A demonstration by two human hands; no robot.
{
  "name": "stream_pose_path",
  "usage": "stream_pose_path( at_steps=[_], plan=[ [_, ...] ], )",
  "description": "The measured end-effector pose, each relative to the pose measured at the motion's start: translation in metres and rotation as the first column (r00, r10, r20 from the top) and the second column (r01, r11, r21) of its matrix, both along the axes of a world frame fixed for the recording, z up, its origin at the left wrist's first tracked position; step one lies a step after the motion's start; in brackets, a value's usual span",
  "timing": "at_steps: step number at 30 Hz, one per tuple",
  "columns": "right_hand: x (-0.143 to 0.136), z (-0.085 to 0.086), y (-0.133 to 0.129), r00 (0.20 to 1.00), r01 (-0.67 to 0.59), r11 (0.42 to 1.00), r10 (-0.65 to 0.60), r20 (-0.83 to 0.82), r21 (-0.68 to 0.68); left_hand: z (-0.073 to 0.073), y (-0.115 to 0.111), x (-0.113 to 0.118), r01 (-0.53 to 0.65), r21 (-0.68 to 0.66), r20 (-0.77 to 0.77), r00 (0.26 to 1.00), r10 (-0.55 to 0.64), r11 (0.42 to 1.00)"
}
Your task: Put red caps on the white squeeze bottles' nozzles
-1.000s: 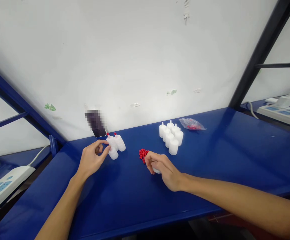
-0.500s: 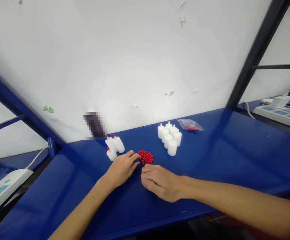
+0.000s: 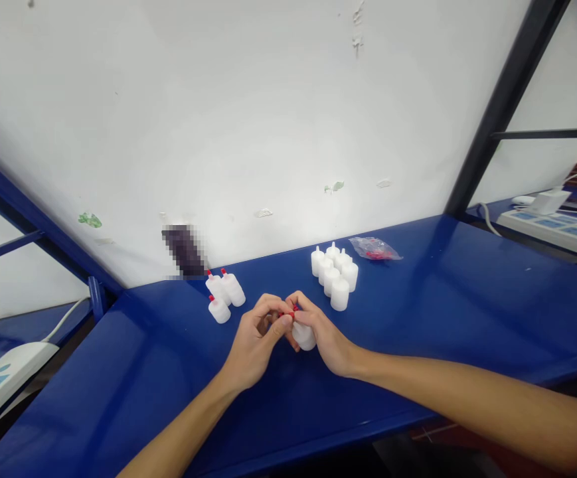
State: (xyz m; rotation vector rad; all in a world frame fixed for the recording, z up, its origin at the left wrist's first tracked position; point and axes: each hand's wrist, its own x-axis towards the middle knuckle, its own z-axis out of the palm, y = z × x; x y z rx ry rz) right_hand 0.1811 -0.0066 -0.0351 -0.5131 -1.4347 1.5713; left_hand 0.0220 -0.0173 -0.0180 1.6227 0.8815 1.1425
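A small white squeeze bottle (image 3: 304,337) lies tilted in my right hand (image 3: 332,342), its nozzle end toward my left hand. My left hand (image 3: 253,342) is closed in a pinch at that nozzle, on a small red cap (image 3: 289,315) partly covered by the fingers. Most of the pile of loose red caps behind the fingers is hidden. To the left stand three white bottles (image 3: 234,293) with red tips. Right of my hands, several white bottles (image 3: 339,295) with bare nozzles stand grouped together.
A clear plastic bag (image 3: 375,249) with red pieces lies near the wall on the blue table (image 3: 417,312). A blurred dark object (image 3: 184,251) is by the wall at left. Power strips (image 3: 4,378) lie at the left side and far right, beyond the frame posts.
My right hand has lifted and turned, now showing the white bottle in it. My left hand has moved from the pile's edge to the nozzle with a red cap. The view has shifted slightly.
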Motion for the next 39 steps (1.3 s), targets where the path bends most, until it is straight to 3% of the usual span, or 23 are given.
stream_pose_path(
  at_steps=[4,11,15,20,25,28,30,31,33,35,36,39],
  plan=[
    [-0.002,0.002,-0.003,0.995,-0.033,0.999,0.032,-0.098,-0.015,-0.009,-0.004,0.009,0.037,-0.077,0.119,0.993,-0.027,0.996],
    [-0.001,0.002,-0.003,0.997,-0.041,0.998,0.038,-0.064,-0.049,-0.014,-0.002,0.010,0.059,-0.092,0.187,0.981,-0.041,0.994],
    [-0.001,0.002,-0.003,0.997,-0.038,0.996,0.032,-0.074,-0.079,-0.014,-0.003,0.008,0.046,-0.056,0.090,0.995,-0.041,0.997],
    [0.003,0.006,-0.008,0.999,0.025,0.997,-0.027,-0.023,-0.071,-0.009,-0.010,0.009,-0.043,0.077,-0.153,0.987,0.054,0.996],
    [0.004,0.005,-0.010,1.000,0.015,0.999,-0.016,-0.019,-0.029,-0.008,-0.017,0.016,0.009,0.083,-0.171,0.985,0.005,0.997],
    [0.003,0.003,-0.008,0.999,0.022,0.999,-0.023,0.031,0.039,-0.006,-0.013,0.010,-0.030,0.167,-0.170,0.984,0.059,0.986],
    [0.002,0.001,-0.006,0.993,0.041,0.995,-0.050,0.107,0.092,0.001,-0.004,-0.007,-0.172,0.321,-0.140,0.964,0.226,0.931],
    [0.003,0.001,-0.006,0.987,0.050,0.991,-0.068,0.147,0.124,0.005,0.003,-0.020,-0.275,0.411,-0.102,0.933,0.344,0.869],
    [0.004,0.002,-0.006,0.972,0.051,0.980,-0.093,0.215,0.191,0.013,0.018,-0.050,-0.491,0.561,-0.019,0.797,0.603,0.666],
    [0.005,0.004,-0.007,0.957,0.016,0.971,-0.084,0.276,0.240,0.018,0.032,-0.083,-0.586,0.626,-0.019,0.648,0.761,0.515],
    [0.006,0.005,-0.008,0.950,-0.007,0.967,-0.073,0.305,0.254,0.019,0.038,-0.096,-0.610,0.637,-0.029,0.593,0.805,0.472],
    [0.007,0.007,-0.009,0.932,-0.043,0.967,-0.053,0.360,0.253,0.014,0.046,-0.121,-0.553,0.681,-0.148,0.539,0.829,0.481]
  ],
)
